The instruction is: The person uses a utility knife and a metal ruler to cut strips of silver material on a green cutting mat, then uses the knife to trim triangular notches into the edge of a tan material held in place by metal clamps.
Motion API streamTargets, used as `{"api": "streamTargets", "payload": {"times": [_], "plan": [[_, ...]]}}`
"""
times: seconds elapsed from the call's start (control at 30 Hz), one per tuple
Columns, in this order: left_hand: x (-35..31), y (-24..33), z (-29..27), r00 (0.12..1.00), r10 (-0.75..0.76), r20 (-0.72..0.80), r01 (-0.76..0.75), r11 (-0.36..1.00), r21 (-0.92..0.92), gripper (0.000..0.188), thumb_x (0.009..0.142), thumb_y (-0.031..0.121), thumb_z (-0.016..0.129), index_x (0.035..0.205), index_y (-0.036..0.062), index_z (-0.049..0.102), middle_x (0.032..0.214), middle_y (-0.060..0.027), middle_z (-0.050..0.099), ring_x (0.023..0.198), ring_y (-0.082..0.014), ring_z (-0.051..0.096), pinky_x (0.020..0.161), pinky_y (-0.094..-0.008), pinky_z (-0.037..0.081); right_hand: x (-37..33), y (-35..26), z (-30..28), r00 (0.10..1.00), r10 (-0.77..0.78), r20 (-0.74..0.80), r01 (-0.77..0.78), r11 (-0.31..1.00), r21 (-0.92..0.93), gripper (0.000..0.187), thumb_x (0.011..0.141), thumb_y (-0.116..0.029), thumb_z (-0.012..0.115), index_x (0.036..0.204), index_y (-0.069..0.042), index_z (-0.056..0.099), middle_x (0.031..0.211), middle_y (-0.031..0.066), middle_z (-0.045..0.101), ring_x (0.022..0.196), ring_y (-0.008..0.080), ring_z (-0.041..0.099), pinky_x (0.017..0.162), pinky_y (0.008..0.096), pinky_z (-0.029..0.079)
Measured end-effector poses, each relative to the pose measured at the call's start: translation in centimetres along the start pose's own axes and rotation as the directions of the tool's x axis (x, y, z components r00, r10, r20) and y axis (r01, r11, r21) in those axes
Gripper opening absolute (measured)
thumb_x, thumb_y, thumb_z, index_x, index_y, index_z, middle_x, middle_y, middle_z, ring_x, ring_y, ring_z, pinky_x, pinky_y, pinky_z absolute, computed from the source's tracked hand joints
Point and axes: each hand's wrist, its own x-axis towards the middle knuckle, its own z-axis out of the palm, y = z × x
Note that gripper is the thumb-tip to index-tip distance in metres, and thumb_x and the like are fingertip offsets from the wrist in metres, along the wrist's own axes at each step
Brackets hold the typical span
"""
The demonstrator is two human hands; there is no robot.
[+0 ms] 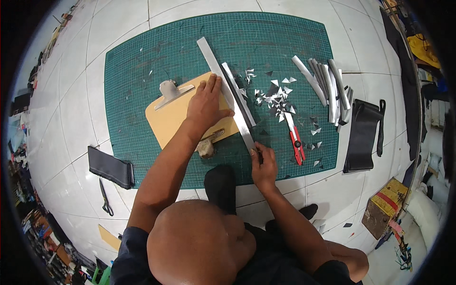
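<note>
My left hand (205, 105) lies flat with fingers stretched over a tan clipboard (166, 118), its fingertips near a long silver ruler-like strip (207, 53). The strip slants along the board's right edge. My right hand (264, 166) pinches the near end of that strip. Just right of it lie narrow strips (243, 105), dark and silver, nearly parallel. The board has a metal clip (169, 92) at its far left; a worn block with a metal piece (206, 148) sits at its near edge. A red utility knife (295, 142) lies to the right, blade out.
A green cutting mat (156, 45) lies on the tiled floor. Small triangular scraps (275, 99) are scattered near the knife. Several grey and silver strips (327, 85) are heaped at right. Folded dark material (363, 135), another dark piece (110, 166) and scissors (106, 202) lie outside the mat.
</note>
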Motion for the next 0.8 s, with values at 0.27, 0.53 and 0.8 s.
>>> {"api": "streamTargets", "payload": {"times": [0.27, 0.53, 0.8], "plan": [[0.0, -0.1, -0.4, 0.999, 0.033, 0.021, -0.033, 0.999, 0.015, 0.114, 0.062, 0.053, 0.086, 0.145, -0.0054, 0.035, 0.15, -0.0242, 0.036, 0.133, -0.0426, 0.042, 0.112, -0.0429, 0.039, 0.2, -0.3, -0.5, 0.996, 0.072, 0.046, -0.074, 0.997, 0.037, 0.03, 0.096, -0.024, 0.063, 0.116, -0.003, 0.064, 0.103, 0.0144, 0.062, 0.091, 0.0274, 0.066, 0.077, 0.0363, 0.054], [0.0, 0.3, 0.0, 0.998, 0.054, 0.01, -0.054, 0.995, 0.082, 0.123, 0.054, 0.056, 0.088, 0.144, -0.0076, 0.034, 0.15, -0.0236, 0.035, 0.132, -0.0425, 0.042, 0.111, -0.0409, 0.041, -0.1, 0.2, -0.2, 0.999, 0.048, 0.016, -0.049, 0.999, 0.024, 0.028, 0.095, -0.025, 0.064, 0.113, -0.003, 0.065, 0.102, 0.0131, 0.062, 0.092, 0.0269, 0.066, 0.078, 0.0368, 0.053], [0.2, 0.4, -0.1, 0.998, 0.007, 0.068, -0.009, 1.0, 0.019, 0.124, 0.056, 0.051, 0.09, 0.148, -0.0058, 0.03, 0.154, -0.0234, 0.03, 0.138, -0.0443, 0.034, 0.115, -0.0459, 0.034, -0.3, 0.4, -0.4, 0.999, -0.029, -0.014, 0.028, 1.0, -0.007, 0.028, 0.095, -0.026, 0.064, 0.113, -0.005, 0.066, 0.101, 0.0126, 0.063, 0.089, 0.0279, 0.067, 0.076, 0.0387, 0.054]]}}
